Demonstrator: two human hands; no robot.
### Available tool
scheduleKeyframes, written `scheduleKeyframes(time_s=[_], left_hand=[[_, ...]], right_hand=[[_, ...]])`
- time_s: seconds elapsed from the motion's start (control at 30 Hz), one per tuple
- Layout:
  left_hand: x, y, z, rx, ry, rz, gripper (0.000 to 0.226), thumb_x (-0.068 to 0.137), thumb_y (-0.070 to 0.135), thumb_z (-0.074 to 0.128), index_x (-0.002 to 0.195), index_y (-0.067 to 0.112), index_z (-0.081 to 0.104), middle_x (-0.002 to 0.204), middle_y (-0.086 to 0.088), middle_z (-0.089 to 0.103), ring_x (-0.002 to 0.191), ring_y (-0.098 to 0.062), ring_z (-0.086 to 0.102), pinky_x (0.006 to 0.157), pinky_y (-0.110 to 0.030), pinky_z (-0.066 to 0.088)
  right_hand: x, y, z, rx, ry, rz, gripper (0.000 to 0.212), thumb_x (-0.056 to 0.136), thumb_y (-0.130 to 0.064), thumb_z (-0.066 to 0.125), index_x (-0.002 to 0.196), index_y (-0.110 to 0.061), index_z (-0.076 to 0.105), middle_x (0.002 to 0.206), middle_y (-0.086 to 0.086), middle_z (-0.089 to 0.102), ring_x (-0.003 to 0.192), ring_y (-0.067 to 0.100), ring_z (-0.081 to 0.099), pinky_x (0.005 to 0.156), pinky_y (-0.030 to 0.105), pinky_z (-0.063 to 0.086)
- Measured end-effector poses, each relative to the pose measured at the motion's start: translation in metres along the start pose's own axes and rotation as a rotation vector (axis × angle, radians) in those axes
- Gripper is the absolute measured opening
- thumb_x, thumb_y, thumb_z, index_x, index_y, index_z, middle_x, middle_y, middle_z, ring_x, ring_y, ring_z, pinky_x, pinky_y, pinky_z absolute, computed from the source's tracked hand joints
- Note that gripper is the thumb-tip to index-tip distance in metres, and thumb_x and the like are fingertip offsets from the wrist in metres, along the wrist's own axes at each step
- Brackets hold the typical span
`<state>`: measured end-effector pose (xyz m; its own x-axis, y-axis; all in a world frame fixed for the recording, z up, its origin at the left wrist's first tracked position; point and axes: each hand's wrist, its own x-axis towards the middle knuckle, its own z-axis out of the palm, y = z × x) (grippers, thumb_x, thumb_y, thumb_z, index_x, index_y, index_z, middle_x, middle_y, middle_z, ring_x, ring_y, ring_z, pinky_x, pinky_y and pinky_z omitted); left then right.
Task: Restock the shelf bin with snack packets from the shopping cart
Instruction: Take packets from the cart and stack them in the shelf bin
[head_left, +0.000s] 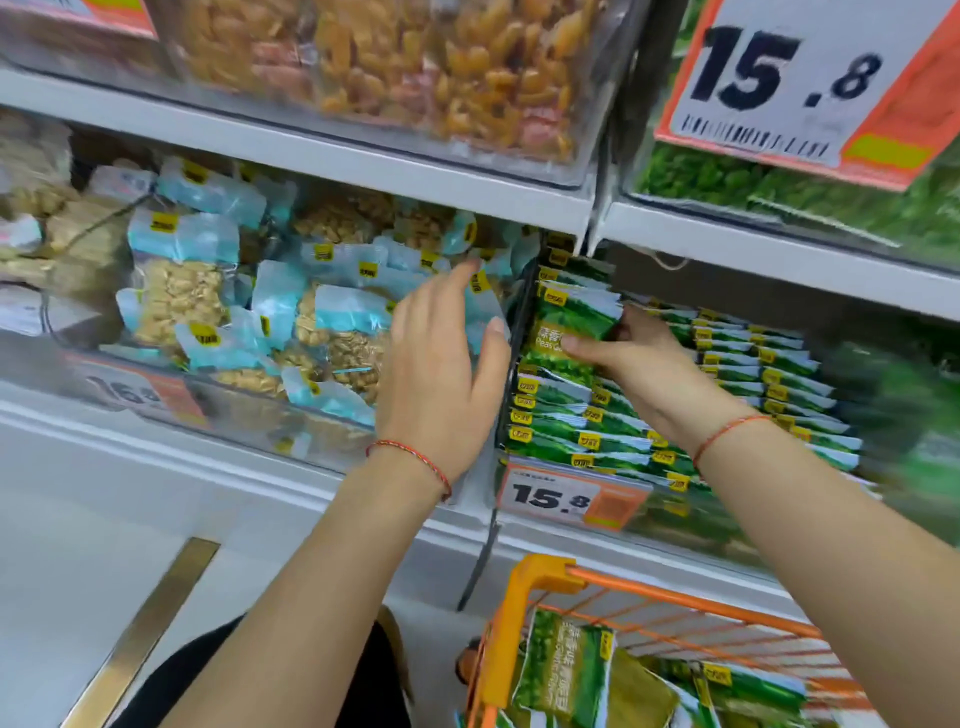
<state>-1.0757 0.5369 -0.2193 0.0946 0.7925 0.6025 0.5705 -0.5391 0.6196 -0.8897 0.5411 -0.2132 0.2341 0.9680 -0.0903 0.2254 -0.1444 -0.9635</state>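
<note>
My right hand (631, 358) grips a green pea snack packet (569, 319) and holds it at the left end of the clear shelf bin (561, 480), on top of rows of matching green packets (737, 379). My left hand (441, 364) hovers with its fingers spread in front of the divider between this bin and the blue-packet bin, holding nothing. Below, the orange shopping cart (524, 613) holds more green packets (563, 670).
The neighbouring bin to the left is piled with blue-and-clear nut packets (208, 306). A shelf above carries bins of orange dried snacks (395, 67) and green ones. Price tags reading 15.8 (558, 499) hang on the bin fronts. White floor lies at lower left.
</note>
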Motion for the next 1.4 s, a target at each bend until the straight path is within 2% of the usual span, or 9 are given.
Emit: scheduleKeyframes(time_s=[0.13,0.33,0.47,0.53,0.63,0.8,0.93,1.13,1.4], left_hand=[[0.001,-0.002,-0.002,0.000,-0.014,-0.001,0.044,0.093,0.024,0.044,0.132,0.004,0.046,0.127,-0.011,0.053,0.119,-0.024,0.045,0.099,-0.023,0.028],[0.002,-0.001,-0.008,-0.020,0.013,-0.027,0.045,0.091,0.016,0.050,0.133,0.003,0.045,0.127,-0.010,0.052,0.119,-0.019,0.042,0.101,-0.023,0.028],[0.001,-0.002,-0.010,-0.010,0.014,-0.025,0.044,0.092,0.016,0.051,0.134,0.005,0.045,0.127,-0.008,0.051,0.119,-0.018,0.042,0.100,-0.020,0.028],[0.001,-0.004,-0.010,-0.015,0.014,-0.038,0.044,0.092,0.016,0.051,0.134,0.006,0.045,0.126,-0.007,0.051,0.119,-0.019,0.042,0.099,-0.021,0.029],[0.001,-0.003,-0.009,-0.030,0.017,-0.054,0.044,0.092,0.017,0.050,0.134,0.006,0.044,0.126,-0.007,0.050,0.119,-0.020,0.042,0.099,-0.025,0.032],[0.000,0.001,-0.005,-0.024,0.016,-0.030,0.044,0.092,0.016,0.050,0.134,0.005,0.045,0.128,-0.009,0.050,0.121,-0.020,0.042,0.101,-0.024,0.029],[-0.001,0.001,-0.004,-0.033,0.011,-0.028,0.045,0.091,0.015,0.050,0.134,0.005,0.045,0.129,-0.008,0.050,0.122,-0.018,0.042,0.103,-0.024,0.030],[-0.002,0.001,-0.005,-0.043,-0.013,-0.047,0.046,0.090,0.017,0.049,0.135,0.007,0.043,0.130,-0.008,0.049,0.123,-0.018,0.041,0.103,-0.028,0.033],[-0.003,0.005,0.001,-0.009,-0.066,-0.016,0.047,0.090,0.019,0.048,0.134,0.006,0.045,0.131,-0.010,0.049,0.124,-0.023,0.044,0.101,-0.024,0.030]], right_hand=[[0.020,0.013,-0.005,0.050,0.011,-0.056,0.114,0.039,-0.058,0.088,0.137,-0.017,0.046,0.135,0.000,0.056,0.125,0.019,0.052,0.109,0.042,0.037],[0.001,0.010,0.008,-0.203,0.139,-0.126,0.050,0.081,-0.040,0.071,0.118,-0.012,0.052,0.116,0.004,0.060,0.106,0.024,0.057,0.083,0.027,0.047],[-0.005,0.010,0.008,-0.180,0.204,-0.165,0.056,0.083,-0.036,0.070,0.131,-0.019,0.048,0.108,-0.005,0.052,0.098,0.012,0.052,0.082,0.026,0.040],[-0.006,0.014,0.008,-0.296,0.207,-0.197,0.019,0.087,-0.039,0.064,0.091,-0.025,0.052,0.084,-0.004,0.049,0.075,0.012,0.047,0.070,0.028,0.036],[-0.009,0.015,0.008,-0.471,0.182,-0.170,0.042,0.090,-0.039,0.060,0.065,-0.022,0.032,0.069,0.001,0.034,0.065,0.019,0.037,0.055,0.029,0.025],[-0.013,0.014,0.008,-0.467,0.156,-0.090,0.045,0.088,-0.039,0.063,0.063,-0.011,0.039,0.057,0.002,0.035,0.053,0.017,0.035,0.053,0.031,0.024],[-0.012,0.017,0.002,-0.383,0.230,-0.050,0.062,0.081,-0.046,0.069,0.128,-0.013,0.049,0.089,0.000,0.065,0.079,0.015,0.055,0.069,0.026,0.039],[-0.015,0.018,0.000,-0.492,0.296,-0.166,0.031,0.082,-0.041,0.070,0.083,-0.015,0.054,0.061,-0.005,0.060,0.060,0.015,0.054,0.052,0.024,0.036],[-0.019,0.009,0.003,-0.788,0.251,-0.216,0.039,0.085,-0.052,0.061,0.093,-0.016,0.051,0.088,0.001,0.068,0.080,0.027,0.060,0.066,0.037,0.051]])
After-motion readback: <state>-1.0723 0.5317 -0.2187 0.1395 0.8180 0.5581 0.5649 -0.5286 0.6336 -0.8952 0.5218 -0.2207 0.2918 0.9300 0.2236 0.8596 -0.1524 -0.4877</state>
